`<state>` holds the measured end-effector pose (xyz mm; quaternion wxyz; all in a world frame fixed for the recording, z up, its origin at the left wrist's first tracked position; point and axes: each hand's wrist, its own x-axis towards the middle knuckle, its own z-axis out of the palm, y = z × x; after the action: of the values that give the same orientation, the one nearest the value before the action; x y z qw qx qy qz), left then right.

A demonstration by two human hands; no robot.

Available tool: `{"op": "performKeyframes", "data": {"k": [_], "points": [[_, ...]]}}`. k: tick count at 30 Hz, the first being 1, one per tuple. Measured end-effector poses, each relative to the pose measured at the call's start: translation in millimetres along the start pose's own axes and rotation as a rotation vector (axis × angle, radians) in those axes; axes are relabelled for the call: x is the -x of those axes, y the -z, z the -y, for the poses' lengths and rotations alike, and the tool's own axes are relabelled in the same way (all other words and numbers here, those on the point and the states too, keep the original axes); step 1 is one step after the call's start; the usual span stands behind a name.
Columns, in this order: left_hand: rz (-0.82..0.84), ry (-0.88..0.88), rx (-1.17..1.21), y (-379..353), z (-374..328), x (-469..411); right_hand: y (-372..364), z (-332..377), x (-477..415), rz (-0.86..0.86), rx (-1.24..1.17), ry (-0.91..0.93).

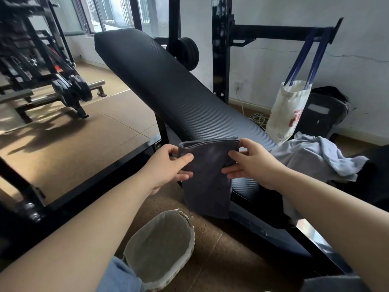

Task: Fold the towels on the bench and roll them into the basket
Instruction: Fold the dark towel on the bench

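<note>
Basket (160, 247) by my knee; my left hand (166, 167) and right hand (250, 163) pinch grey towel (207, 175) over black bench (168, 85); tote bag (288, 110) print unreadable.

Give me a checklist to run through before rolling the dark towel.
1. Both hands on the towel: ok. The left hand and right hand pinch the dark gray towel near its top fold.
2. Towel folded: ok, doubled edges show along the top.
3. Towel lying flat for rolling: not ok, it hangs over the edge of the bench.
4. Basket open and near: ok, the basket stands on the floor below the towel; it looks empty.
5. Bench clear where the towel would lie: ok.
6. Other towels done: not ok, the light blue towel lies crumpled to the right.
</note>
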<state>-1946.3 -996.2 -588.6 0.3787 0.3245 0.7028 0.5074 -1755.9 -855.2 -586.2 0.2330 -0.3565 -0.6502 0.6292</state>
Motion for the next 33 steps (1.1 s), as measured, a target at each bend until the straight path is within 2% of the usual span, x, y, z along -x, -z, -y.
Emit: {"op": "performKeyframes", "data": {"k": [4,7,13,17,19,25,33], "points": [[-0.033,-0.014,0.134,1.5,-2.4,0.1,0.8,2.4,-0.8,-0.09,-0.077,-0.022],[-0.085,-0.083,-0.021,2.7,-3.9,3.7,2.9,4.0,-0.5,-0.11,-0.084,0.028],[-0.083,-0.256,-0.324,4.7,-2.8,3.5,1.4,3.7,2.9,-0.109,0.166,0.189],[-0.111,-0.351,-0.599,8.7,0.7,0.9,5.1,0.1,4.7,-0.107,0.6,0.247],[-0.163,-0.388,-0.656,7.7,3.0,-1.3,4.4,0.7,6.4,-0.129,0.74,0.273],[-0.186,-0.411,-0.76,7.6,3.5,-4.2,2.8,3.1,6.3,-0.136,0.838,0.327],[-0.095,-0.365,-0.828,12.6,9.1,-11.7,7.3,-2.4,-1.1,-0.033,0.959,0.333]]}}
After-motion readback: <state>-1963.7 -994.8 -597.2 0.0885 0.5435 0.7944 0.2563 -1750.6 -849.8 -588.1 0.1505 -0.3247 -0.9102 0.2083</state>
